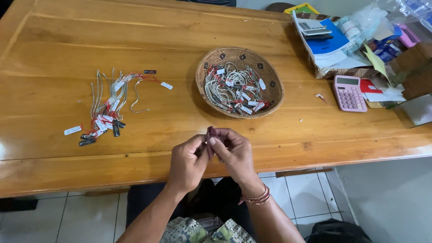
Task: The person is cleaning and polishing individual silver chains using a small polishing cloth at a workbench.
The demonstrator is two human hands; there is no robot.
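Note:
My left hand [186, 163] and my right hand [235, 153] meet above the near edge of the wooden table [180, 40]. Together they pinch a small dark maroon cloth [210, 134], which sticks up between the fingers. What the cloth wraps is hidden. A round woven basket [270, 81] just beyond my hands holds several silver chains with white and red tags [234, 87]. To the left, a loose pile of tagged silver chains [108, 105] lies spread on the table.
A pink calculator [348, 92] lies at the right. Behind it stands a patterned box [328, 72] with a blue folder, a second calculator and papers, beside plastic bags and small boxes. White floor tiles [310, 193] show below the table edge.

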